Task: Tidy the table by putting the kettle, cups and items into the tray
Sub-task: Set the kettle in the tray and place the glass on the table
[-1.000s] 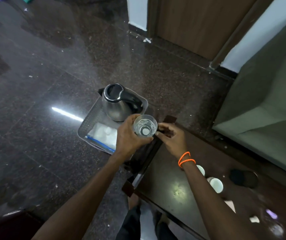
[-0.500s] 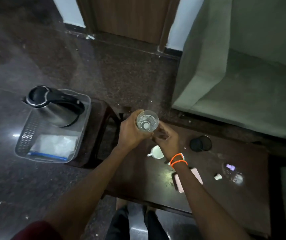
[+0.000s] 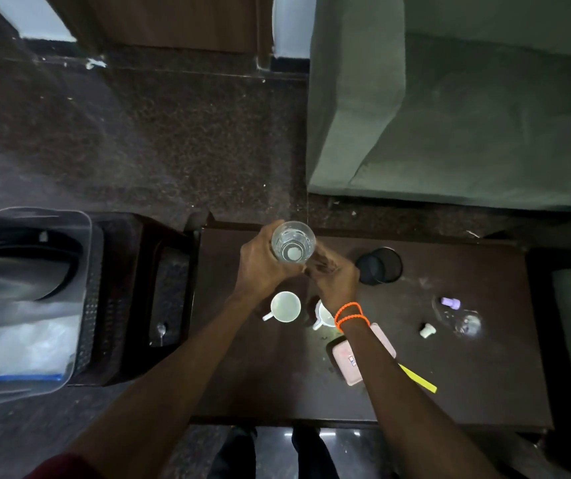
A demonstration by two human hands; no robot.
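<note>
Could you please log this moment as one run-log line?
left hand: holds glass over table | right hand: at glass base | kettle: in tray | white cups: on table

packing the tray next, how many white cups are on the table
2. One white cup stands just below the left hand; the other white cup is beside it, partly hidden under the right wrist. More may be hidden.
</note>
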